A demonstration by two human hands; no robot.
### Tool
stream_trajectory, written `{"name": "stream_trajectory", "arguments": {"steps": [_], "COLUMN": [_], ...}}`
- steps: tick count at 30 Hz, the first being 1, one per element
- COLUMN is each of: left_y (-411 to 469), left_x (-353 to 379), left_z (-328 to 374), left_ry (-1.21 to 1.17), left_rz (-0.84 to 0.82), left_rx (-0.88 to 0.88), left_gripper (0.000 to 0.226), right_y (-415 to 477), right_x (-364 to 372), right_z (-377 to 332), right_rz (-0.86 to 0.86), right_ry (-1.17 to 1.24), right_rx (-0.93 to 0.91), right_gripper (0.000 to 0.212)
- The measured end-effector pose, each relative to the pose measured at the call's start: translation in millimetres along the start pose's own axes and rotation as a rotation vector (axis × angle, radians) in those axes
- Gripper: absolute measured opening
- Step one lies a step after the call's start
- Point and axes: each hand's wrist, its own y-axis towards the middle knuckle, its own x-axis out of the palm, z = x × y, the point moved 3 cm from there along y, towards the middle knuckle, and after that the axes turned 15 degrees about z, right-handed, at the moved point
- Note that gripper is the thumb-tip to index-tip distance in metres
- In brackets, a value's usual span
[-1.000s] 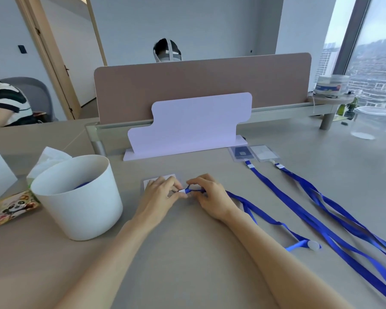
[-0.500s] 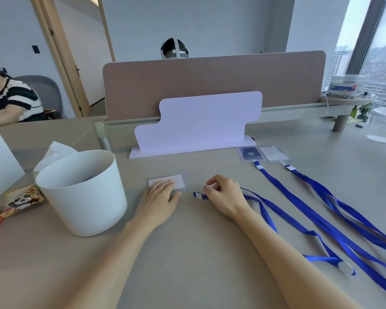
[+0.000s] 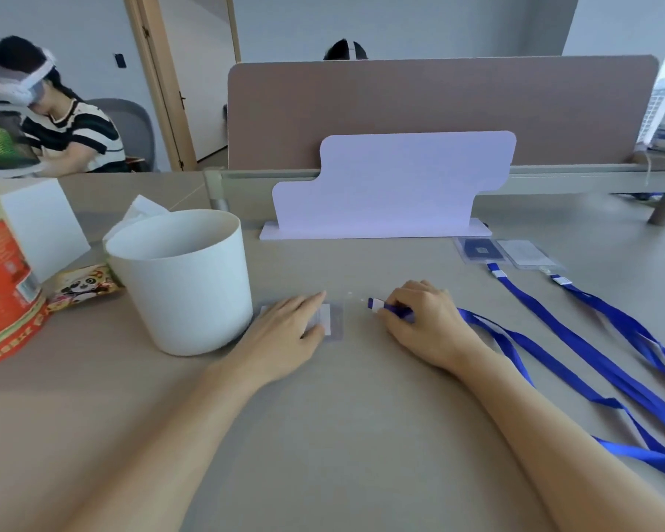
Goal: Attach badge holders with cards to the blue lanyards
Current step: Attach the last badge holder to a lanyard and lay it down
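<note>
Lying flat on the badge holder (image 3: 334, 325) is the left hand (image 3: 285, 335) (right hand (image 3: 427, 324) pinches the lanyard (image 3: 388, 308) end).

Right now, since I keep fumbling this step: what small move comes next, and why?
Probably slide the lanyard clip in the right hand leftward to the edge of the badge holder: the left hand lies flat on it, and bare table separates clip from holder.

The left hand (image 3: 285, 334) hides most of the clear plastic badge holder with white card (image 3: 334, 324), and the blue ribbon lanyards (image 3: 534, 305) run off the right edge.
</note>
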Motion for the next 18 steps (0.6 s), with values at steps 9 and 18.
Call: {"name": "stream_trajectory", "arguments": {"steps": [9,18], "left_y": [-2,-2], "left_x": [-4,-5], "left_z": [0,1], "left_ry": [-0.013,-0.14], "left_rz": [-0.004,0.01], "left_rx": [0.015,-0.063], "left_gripper": [0.056,0.033], "right_y": [-3,-3], "right_x": [-14,-9], "right_z": [-22,-20], "right_rz": [0.029,0.038], "right_ry": [0.443,0.394], "right_rx": [0.459,0.452], "right_gripper": [0.027,0.021]}}
